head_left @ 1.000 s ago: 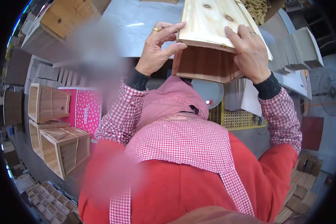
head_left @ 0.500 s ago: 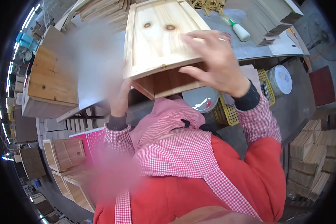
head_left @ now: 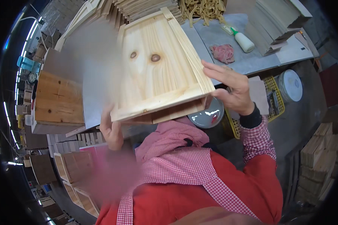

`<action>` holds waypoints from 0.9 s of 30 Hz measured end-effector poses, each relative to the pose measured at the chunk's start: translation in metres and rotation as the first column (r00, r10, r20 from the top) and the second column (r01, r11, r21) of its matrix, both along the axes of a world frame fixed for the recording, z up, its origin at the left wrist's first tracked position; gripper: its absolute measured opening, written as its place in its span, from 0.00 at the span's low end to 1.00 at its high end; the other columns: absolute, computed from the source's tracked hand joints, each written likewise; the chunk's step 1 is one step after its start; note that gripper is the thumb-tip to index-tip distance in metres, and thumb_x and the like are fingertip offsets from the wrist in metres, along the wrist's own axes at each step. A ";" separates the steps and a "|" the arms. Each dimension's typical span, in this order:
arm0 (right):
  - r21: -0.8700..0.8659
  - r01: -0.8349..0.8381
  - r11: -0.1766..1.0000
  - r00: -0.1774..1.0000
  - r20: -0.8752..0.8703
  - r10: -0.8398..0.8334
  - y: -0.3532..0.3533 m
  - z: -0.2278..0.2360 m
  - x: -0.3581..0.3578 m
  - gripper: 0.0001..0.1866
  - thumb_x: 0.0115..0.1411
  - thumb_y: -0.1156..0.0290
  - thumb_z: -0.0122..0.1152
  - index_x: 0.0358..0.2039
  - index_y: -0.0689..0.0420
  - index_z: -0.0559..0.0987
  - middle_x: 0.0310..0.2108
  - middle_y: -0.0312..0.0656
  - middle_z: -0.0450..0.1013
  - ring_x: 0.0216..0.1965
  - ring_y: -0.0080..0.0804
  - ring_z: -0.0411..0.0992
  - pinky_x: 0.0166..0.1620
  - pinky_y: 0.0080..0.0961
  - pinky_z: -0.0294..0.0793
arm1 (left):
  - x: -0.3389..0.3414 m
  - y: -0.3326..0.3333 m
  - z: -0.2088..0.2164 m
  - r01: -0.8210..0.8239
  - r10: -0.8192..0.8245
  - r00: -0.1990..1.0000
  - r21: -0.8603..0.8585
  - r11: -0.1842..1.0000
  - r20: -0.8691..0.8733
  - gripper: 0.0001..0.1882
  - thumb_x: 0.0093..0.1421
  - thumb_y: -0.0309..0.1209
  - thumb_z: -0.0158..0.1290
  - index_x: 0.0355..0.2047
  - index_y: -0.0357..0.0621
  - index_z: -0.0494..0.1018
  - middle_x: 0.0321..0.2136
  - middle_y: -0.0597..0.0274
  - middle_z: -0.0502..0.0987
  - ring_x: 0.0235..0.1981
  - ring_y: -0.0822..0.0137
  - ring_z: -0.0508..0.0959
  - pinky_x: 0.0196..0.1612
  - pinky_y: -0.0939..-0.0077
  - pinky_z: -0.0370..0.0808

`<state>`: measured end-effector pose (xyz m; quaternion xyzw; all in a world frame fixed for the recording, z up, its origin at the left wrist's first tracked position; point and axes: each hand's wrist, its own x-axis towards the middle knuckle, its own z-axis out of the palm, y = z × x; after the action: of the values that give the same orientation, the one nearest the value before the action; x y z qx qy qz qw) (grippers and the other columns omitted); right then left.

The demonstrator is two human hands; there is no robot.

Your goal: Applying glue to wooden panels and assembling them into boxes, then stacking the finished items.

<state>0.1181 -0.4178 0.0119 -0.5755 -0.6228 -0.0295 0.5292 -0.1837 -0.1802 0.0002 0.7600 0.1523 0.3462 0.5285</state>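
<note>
A pale wooden box (head_left: 159, 69) with a framed panel and two dark knots is held in front of me, its open end facing me. At its near left corner, my left hand (head_left: 112, 129) has its fingers closed against the side; a blurred patch covers part of that area. My right hand (head_left: 233, 88) grips the near right edge, fingertips on the frame and thumb below. Beyond the right hand, a crumpled pink cloth (head_left: 222, 53) and a white glue bottle (head_left: 244, 41) with a green tip lie on the grey-topped table (head_left: 259, 62).
Stacked boards (head_left: 150, 9) and tan strips (head_left: 202, 9) stand at the back. A knotted wooden box (head_left: 58, 97) is at left. Below the table, right, are a lidded bucket (head_left: 291, 85), a yellow basket (head_left: 276, 95) and a grey round lid (head_left: 208, 114). Wood piles (head_left: 319, 150) stand far right.
The box has come nearer, and its near right corner has swung right and down. My right hand has shifted from the top panel to the right edge. The pink cloth has come into view.
</note>
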 end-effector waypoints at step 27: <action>-0.305 0.571 0.762 0.802 0.006 -0.598 0.153 -0.048 0.206 0.08 0.47 0.69 0.62 0.21 0.61 0.75 0.23 0.43 0.76 0.26 0.37 0.75 0.32 0.30 0.72 | -0.036 0.052 0.025 -0.401 0.397 0.914 -0.044 0.915 -0.078 0.22 0.64 0.34 0.46 0.54 0.31 0.67 0.48 0.54 0.72 0.42 0.70 0.73 0.51 0.73 0.68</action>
<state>0.3242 -0.2647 -0.0364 -0.8130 -0.3848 -0.0742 0.4307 -0.2197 -0.1283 0.0254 0.7083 0.3321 0.4163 0.4635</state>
